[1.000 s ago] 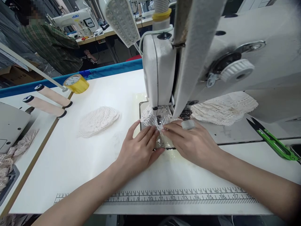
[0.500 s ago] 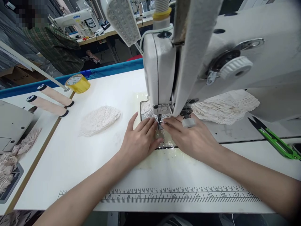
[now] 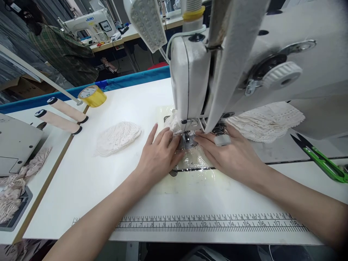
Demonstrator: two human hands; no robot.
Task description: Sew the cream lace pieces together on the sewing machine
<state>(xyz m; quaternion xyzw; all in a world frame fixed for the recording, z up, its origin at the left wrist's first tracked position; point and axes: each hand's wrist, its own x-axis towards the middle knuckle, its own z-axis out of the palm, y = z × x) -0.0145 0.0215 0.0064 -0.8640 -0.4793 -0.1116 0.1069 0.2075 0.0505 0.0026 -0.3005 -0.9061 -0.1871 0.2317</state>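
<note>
A white sewing machine (image 3: 190,72) stands over the table, its needle area between my hands. White lace fabric (image 3: 172,122) lies under and behind the machine head, partly hidden. My left hand (image 3: 159,150) rests palm down left of the needle plate (image 3: 187,140), fingers spread, fingertips at the lace edge. My right hand (image 3: 230,150) lies to the right of the plate, fingers stretched toward it and partly behind a white knob. A white lace piece (image 3: 118,138) lies on the left, and a stack of lace pieces (image 3: 268,121) is behind my right hand.
Green scissors (image 3: 320,157) lie at the right. Yellow tape (image 3: 92,96) and two thread cones (image 3: 58,121) are at the left, near another machine (image 3: 19,145). A ruler strip (image 3: 203,224) runs along the front edge. A person in plaid (image 3: 62,54) is beyond the blue cloth edge.
The lace at the needle has moved back, away from me, showing more of the metal plate. My hands have drawn slightly apart, and the view has shifted a little.
</note>
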